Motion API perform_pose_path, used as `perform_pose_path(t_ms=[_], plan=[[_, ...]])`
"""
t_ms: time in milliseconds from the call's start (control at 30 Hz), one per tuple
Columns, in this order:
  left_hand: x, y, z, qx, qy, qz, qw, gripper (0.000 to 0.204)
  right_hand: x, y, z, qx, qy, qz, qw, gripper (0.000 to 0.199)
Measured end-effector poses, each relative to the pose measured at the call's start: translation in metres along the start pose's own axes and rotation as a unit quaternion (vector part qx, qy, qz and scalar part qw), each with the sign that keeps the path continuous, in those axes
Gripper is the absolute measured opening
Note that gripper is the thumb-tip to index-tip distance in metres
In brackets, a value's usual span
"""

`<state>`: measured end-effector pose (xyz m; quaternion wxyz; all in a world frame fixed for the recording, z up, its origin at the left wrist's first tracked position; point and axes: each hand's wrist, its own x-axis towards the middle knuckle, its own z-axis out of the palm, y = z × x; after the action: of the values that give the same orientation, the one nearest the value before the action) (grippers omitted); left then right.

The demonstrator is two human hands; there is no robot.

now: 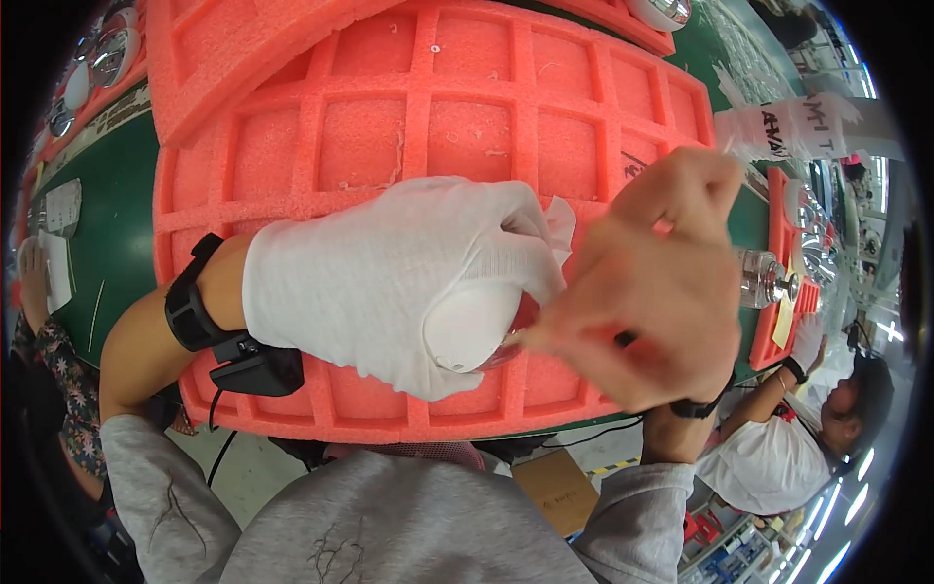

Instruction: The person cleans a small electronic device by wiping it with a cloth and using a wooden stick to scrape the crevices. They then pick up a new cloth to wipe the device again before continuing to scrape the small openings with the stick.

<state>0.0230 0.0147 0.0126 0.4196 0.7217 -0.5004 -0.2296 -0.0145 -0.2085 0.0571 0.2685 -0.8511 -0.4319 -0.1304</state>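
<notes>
My left hand (389, 277), in a white glove, is closed around a smooth white rounded part (472, 326) with a shiny side that mirrors red. A loose white flap (560, 226) stands out beside the gloved fingers; I cannot tell whether it is cloth or part of the glove. Close on the right is my bare right hand (652, 282), slightly blurred, its fingers curled and the thumb side near the part's shiny edge. Whatever those fingers pinch is hidden. Both hands are above a red foam tray (418, 136) with square pockets.
Another red foam piece (224, 58) overlaps the tray at upper left. A clear bottle (759, 279) with a metal top stands at right on the green table (107, 219), near a tray of shiny parts (812, 229). Co-workers sit at both sides, one in a white shirt (769, 462).
</notes>
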Motion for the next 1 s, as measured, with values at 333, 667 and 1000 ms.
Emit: perform_pose_path(t_ms=[333, 667, 1000], plan=[[-0.001, 0.002, 0.001, 0.018, -0.004, -0.026, 0.999, 0.059, -0.001, -0.003, 0.002, 0.009, 0.001, -0.013, 1.0, 0.03], [0.001, 0.0, 0.0, -0.007, 0.005, -0.016, 1.0, 0.052, -0.003, 0.009, -0.009, -0.029, -0.006, 0.009, 1.0, 0.024], [0.0, 0.001, 0.004, -0.011, 0.013, -0.004, 1.0, 0.049, -0.004, 0.001, -0.006, -0.018, -0.022, 0.019, 0.999, 0.024]])
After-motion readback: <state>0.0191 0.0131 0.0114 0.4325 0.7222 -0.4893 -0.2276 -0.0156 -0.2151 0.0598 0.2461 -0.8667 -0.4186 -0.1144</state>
